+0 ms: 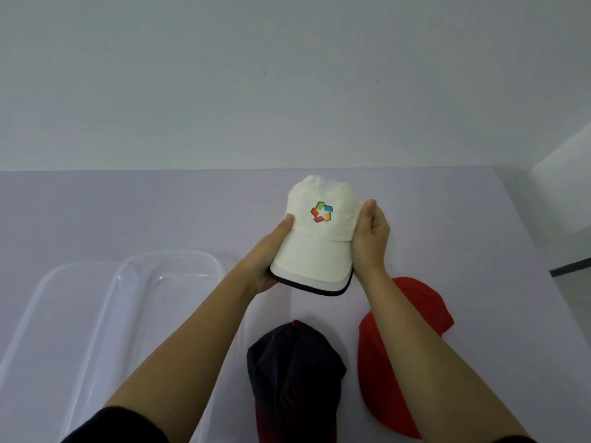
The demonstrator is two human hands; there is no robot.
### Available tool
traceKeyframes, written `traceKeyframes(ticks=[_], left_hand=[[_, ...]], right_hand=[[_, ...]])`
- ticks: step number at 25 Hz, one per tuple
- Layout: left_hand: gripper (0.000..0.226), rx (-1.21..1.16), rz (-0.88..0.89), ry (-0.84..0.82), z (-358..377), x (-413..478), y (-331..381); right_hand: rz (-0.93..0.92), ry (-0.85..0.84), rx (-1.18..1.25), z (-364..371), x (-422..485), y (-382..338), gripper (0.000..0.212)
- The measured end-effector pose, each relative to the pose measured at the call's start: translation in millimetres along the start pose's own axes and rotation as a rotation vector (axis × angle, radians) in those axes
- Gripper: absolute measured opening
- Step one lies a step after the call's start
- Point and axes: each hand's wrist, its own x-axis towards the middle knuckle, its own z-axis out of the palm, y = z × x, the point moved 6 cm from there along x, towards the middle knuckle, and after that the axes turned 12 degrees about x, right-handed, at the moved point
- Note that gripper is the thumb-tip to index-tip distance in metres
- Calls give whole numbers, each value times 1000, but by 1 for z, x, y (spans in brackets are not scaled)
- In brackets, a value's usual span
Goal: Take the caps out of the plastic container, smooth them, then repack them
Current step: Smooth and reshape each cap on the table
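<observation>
I hold a white cap (315, 247) with a multicoloured logo and a black-edged brim up above the table, brim toward me. My left hand (270, 254) grips its left side and my right hand (371, 235) grips its right side. Below it a dark navy cap (294, 372) with a red button lies on the table. A red cap (380, 362) lies to its right, partly hidden by my right forearm. The clear plastic container (172, 260) stands at the left with nothing visible in it.
A clear lid or second tray (41, 295) lies against the container's left side. The lilac table (128, 212) runs back to a pale wall. Its right edge (524, 228) falls away to a dark floor strip.
</observation>
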Motion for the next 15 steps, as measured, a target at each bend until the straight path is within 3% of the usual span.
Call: traceKeyframes(ticks=[2,5,7,11,15], left_hand=[[53,-138,49,67,-2,2,0],[56,-227,238,190,-9,10,10],[59,-241,315,260,-16,10,12],[45,-123,318,417,-29,5,1],[44,0,210,505,-18,10,-18]], right_hand=[[136,-53,55,6,1,7,38],[537,-330,338,25,-16,21,67],[659,-396,379,27,-31,28,64],[802,-165,258,16,-47,51,67],[784,245,300,5,-58,68,45]])
